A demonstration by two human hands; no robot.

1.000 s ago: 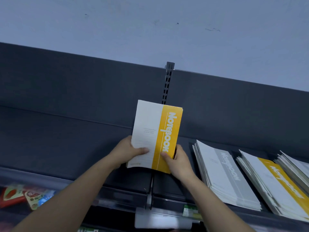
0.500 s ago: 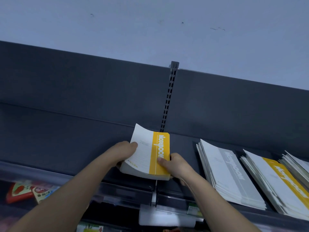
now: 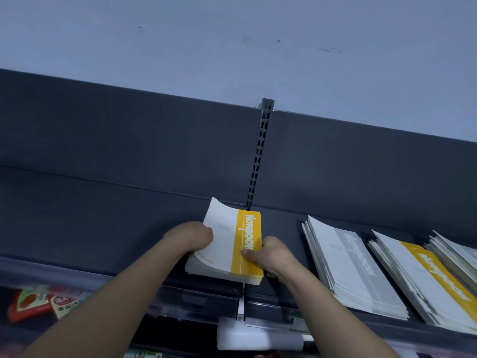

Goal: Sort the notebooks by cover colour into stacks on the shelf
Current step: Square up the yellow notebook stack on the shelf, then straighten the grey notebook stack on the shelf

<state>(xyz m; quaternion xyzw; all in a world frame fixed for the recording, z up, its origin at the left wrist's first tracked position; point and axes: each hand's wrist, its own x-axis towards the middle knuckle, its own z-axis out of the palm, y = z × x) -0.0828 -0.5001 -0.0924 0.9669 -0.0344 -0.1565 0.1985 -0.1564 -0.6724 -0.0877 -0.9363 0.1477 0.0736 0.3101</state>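
Gripping the yellow notebook stack [image 3: 227, 250], left hand [image 3: 192, 235] and right hand [image 3: 271, 251] curl round its sides.

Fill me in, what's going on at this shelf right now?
A person holds a bundle of yellow-banded notebooks with both hands, low over the dark shelf by the slotted post. The left hand grips its left edge; the right hand pinches the yellow band. Whether the bundle already rests on the shelf is unclear. To the right lie a grey stack, a yellow stack and a third stack whose colour is cut off.
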